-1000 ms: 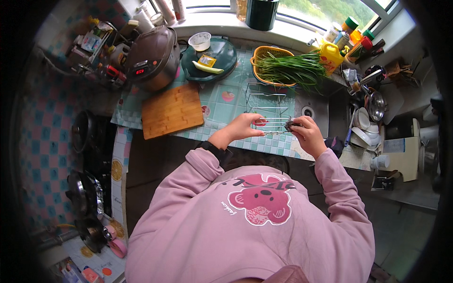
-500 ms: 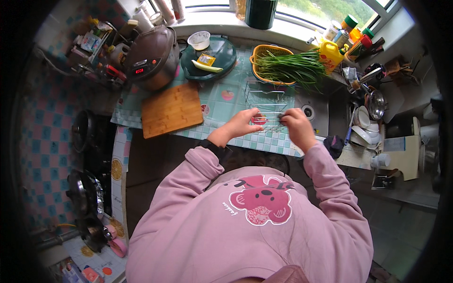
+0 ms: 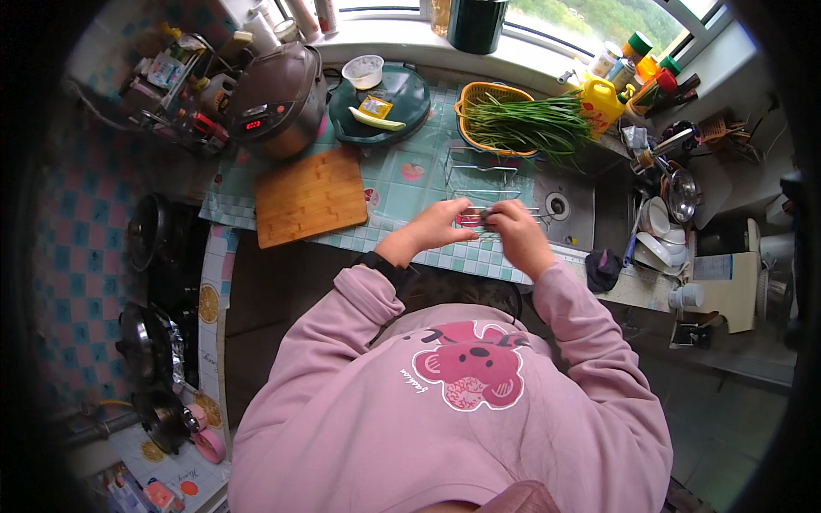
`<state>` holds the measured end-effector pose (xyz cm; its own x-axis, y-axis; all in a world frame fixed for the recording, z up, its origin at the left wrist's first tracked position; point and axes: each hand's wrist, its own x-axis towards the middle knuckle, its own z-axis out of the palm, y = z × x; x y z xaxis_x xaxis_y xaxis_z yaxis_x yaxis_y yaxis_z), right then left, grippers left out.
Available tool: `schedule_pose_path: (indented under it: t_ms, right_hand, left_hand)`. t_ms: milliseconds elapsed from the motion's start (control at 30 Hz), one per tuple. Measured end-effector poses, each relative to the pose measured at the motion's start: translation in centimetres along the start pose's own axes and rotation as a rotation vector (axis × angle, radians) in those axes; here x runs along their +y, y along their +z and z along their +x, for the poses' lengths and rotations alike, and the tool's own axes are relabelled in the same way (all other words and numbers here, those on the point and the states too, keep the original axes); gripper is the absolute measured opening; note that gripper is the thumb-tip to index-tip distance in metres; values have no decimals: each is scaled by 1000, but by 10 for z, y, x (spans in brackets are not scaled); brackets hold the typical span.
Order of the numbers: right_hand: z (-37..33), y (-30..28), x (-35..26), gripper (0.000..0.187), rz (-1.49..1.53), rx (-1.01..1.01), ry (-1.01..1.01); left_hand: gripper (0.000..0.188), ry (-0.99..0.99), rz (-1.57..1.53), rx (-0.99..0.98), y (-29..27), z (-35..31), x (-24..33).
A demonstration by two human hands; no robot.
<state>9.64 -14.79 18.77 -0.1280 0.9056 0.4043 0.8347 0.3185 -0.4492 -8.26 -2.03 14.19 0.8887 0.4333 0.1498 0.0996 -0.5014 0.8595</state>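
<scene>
A metal wire rack [image 3: 481,192] stands over the patterned tablecloth in front of me. My left hand [image 3: 438,226] is closed on the rack's left side, with the thumb and fingers around its near wires. In my right hand [image 3: 520,234] the fingertips pinch a small dark grey wad [image 3: 486,215] that looks like a steel wool scrubber. It presses on the rack's near wires, close to the left fingertips.
A wooden cutting board [image 3: 311,197] lies at left, below a rice cooker [image 3: 275,104]. Farther back are a dark green lid-like board [image 3: 409,101] and a yellow basket [image 3: 463,115] of long green chives [image 3: 534,124]. The sink [image 3: 575,198] and stacked bowls [image 3: 656,248] are at right.
My right hand has slid left along the rack's wires with the dark wad, closer to my left hand. The left hand stays nearly in place.
</scene>
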Motion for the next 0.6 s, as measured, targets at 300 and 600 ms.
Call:
schedule_pose_path:
  t_ms: [300,600]
  right_hand:
    - [-17,-49,37,12,131,178,347]
    - [22,5,22,8,-57,1,139]
  left_hand:
    - [48,-35,-44,23,6,0,-4]
    - [110,-91,-56,23,13,1,-9]
